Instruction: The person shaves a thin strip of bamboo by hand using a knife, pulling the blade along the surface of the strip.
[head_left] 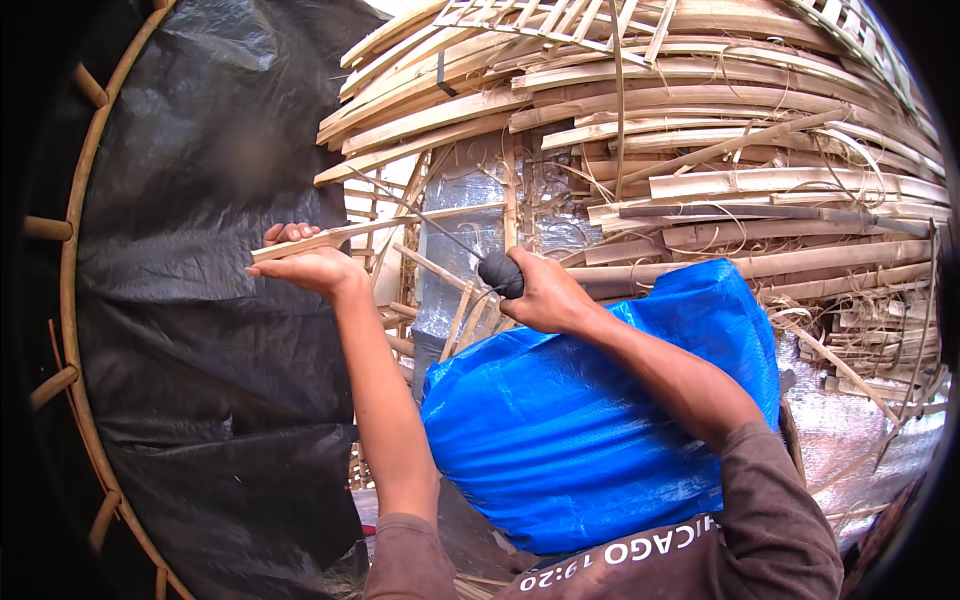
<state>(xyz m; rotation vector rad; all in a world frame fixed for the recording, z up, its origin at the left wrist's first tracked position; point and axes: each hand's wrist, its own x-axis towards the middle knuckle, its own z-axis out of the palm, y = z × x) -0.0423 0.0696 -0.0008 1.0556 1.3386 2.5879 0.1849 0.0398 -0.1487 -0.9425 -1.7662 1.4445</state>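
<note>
My left hand (318,266) is palm up at the left of centre, with its fingers and thumb about one end of a pale bamboo strip (345,234). From there the strip reaches right, in front of a bare wall panel. My right hand (550,290) is closed on the black, rounded handle of a long thin tool (502,275). A slim dark shaft or blade runs from the handle up and left, crossing the strip in this view; whether the two touch I cannot tell. Over my lap lies a blue plastic sheet (590,410).
Split bamboo pieces (720,182) are stacked along the far and right side, with curly shavings among them. Black plastic sheeting (215,330) hangs at the left beside a bamboo pole frame (72,235). Slatted bamboo lattices (560,22) stand at the top.
</note>
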